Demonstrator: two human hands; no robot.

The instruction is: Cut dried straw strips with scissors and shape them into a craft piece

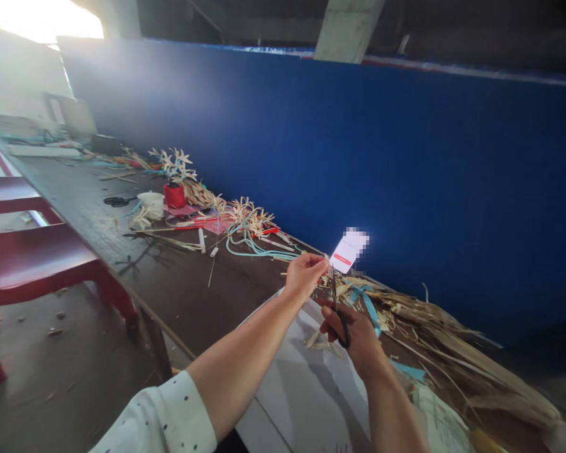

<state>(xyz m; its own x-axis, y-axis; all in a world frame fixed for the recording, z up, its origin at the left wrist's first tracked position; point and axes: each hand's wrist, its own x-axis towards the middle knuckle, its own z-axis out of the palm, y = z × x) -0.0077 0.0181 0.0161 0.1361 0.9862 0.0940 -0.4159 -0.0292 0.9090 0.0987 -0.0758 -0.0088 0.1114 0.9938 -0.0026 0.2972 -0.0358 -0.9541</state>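
Note:
My right hand [351, 333] grips a pair of black-handled scissors [338, 307], blades pointing up. My left hand [304, 274] is raised just left of the blades, its fingers pinched on a small pale strip of dried leaf [327, 263] at the blade tips. Both hands hover over a white sheet [292, 377] on the dark table [170, 283]. A few cut leaf scraps [318, 341] lie on the sheet under my right hand. A phone [349, 250] leans against the blue wall just beyond my hands.
A heap of dried leaf strips [453, 352] with a blue ribbon [368, 307] lies to the right. Further left are straw flowers [248, 214], a red spool [174, 195], a white cup [153, 204], black scissors [117, 201] and teal cords [255, 248]. Red stools [28, 251] stand at left.

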